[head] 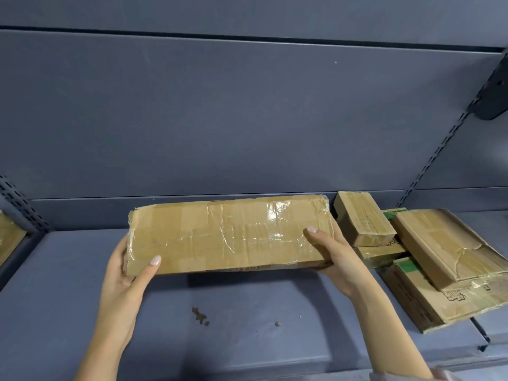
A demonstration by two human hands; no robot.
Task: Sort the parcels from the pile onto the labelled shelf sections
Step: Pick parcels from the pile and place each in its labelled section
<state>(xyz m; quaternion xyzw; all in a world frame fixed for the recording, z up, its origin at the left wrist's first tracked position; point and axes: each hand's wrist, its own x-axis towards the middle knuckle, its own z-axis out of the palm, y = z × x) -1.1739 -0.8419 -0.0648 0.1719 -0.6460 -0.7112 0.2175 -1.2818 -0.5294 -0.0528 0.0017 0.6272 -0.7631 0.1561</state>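
Cardboard, brown, clear tape on everything. Far left of the left hand, a parcel corner [8, 237] pokes in at the frame edge in the next shelf bay, and most of it is cut off.

Left hand [123, 276] grips the left end of the long parcel [228, 235]: thumb flat on the top face, palm against the end, fingers curled underneath out of view. The long parcel spans both hands, lying flat, long side across the grey shelf [247, 347]. Its front edge is clear of the shelf with a shadow under it; cannot tell if the back edge touches.

Below, between the hands, brown crumbs [200, 315] lie on the shelf. Behind the parcel is the grey back panel [247, 119].

Right hand [336, 257] grips the right end the same way, thumb on top, fingers wrapped under.

Just right of the right hand is a small box [362, 218], taped, sitting on another carton, with a narrow gap to the long parcel's end. Further right, a flat box [445, 243] with a creased top sits tilted on a big box [423, 303] with a green label. Above those are a slotted upright [439, 149] and a dark bracket [494, 100].
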